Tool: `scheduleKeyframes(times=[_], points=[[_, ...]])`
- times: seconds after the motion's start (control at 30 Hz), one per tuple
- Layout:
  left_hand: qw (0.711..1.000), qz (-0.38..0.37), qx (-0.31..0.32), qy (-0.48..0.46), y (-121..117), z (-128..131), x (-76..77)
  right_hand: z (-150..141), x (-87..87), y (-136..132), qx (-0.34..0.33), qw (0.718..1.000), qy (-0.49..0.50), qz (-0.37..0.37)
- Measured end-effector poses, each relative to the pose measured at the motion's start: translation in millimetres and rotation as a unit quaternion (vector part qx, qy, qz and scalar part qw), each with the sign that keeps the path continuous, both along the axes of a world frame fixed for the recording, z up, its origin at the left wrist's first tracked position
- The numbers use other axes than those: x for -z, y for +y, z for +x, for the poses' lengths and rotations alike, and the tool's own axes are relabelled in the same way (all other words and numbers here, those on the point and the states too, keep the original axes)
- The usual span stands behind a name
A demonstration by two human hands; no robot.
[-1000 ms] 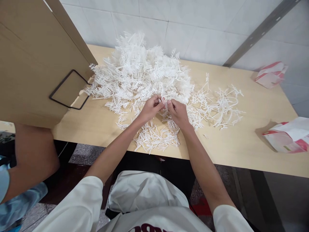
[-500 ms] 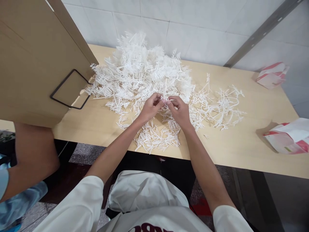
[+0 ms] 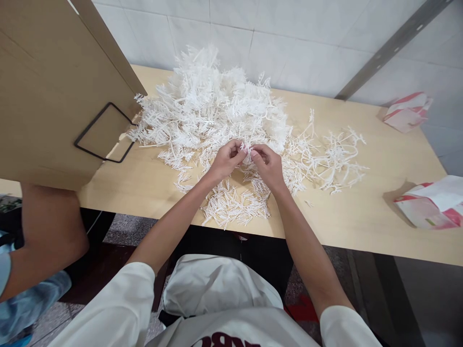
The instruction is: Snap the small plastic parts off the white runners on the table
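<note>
Both hands meet over the front of a heap of white branched plastic pieces (image 3: 220, 101). My left hand (image 3: 229, 156) pinches a small white branched plastic piece (image 3: 246, 146) between thumb and fingers. Close beside it, my right hand (image 3: 268, 164) is closed at the same piece, thumb against the fingers. The fingers hide most of that piece. Below the hands, a spread of short loose white plastic bits (image 3: 233, 205) lies near the table's front edge. Bare, curved white stems (image 3: 338, 161) lie to the right of the heap.
A large cardboard sheet (image 3: 54, 91) stands at the left, with a black wire frame (image 3: 104, 132) at its lower corner. Two red-and-white packets (image 3: 432, 202) are on the table's right side. A co-worker's arm (image 3: 50, 226) shows at left. A tiled wall (image 3: 296, 43) backs the table (image 3: 358, 217).
The right-hand fingertips have drawn slightly away from the left hand's, so the gap between the thumbs is a little wider. The heap and surrounding things look the same.
</note>
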State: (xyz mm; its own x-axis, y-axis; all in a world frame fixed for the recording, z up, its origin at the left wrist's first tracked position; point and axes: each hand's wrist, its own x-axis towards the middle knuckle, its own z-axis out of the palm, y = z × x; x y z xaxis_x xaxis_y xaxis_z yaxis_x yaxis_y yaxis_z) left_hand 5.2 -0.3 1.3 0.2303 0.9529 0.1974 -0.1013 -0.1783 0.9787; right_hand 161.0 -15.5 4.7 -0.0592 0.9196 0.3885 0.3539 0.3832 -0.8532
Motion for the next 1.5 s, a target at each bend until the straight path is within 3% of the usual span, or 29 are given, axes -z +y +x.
scheduleKeyframes(times=[0.07,0.33,0.47,0.53,0.67,0.83,1.03,1.23,1.37,1.5], points=[[1.0,0.012,0.006,0.022,0,0,0.8,-1,2.0,1,0.008,1.0,0.02,-0.022],[0.999,-0.006,0.013,0.03,-1,2,2.5,3,-1.3,2,0.08,0.994,0.067,0.02],[1.0,-0.001,-0.008,-0.011,1,1,2.0,6,-7.2,1,0.104,0.992,-0.008,0.076],[1.0,0.006,-0.011,-0.02,2,0,2.5,4,-8.4,-1,0.092,0.99,-0.052,0.09],[0.999,0.016,0.003,-0.039,2,0,4.2,-1,-5.4,-3,0.027,0.997,-0.057,0.037],[1.0,0.028,0.007,0.005,1,-3,2.6,1,-1.4,-2,0.035,0.998,-0.036,0.048],[0.992,0.062,-0.047,0.101,-2,-5,-2.6,6,5.4,2,0.018,0.986,-0.139,0.091],[0.981,0.078,-0.08,0.158,-1,-4,1.9,4,10.6,3,0.037,0.977,-0.191,0.092],[0.985,0.063,-0.082,0.135,-1,-1,5.9,1,9.5,2,0.042,0.975,-0.199,0.09],[0.998,-0.021,-0.047,0.046,-1,4,7.6,-3,7.9,-3,0.04,0.975,-0.194,0.103]])
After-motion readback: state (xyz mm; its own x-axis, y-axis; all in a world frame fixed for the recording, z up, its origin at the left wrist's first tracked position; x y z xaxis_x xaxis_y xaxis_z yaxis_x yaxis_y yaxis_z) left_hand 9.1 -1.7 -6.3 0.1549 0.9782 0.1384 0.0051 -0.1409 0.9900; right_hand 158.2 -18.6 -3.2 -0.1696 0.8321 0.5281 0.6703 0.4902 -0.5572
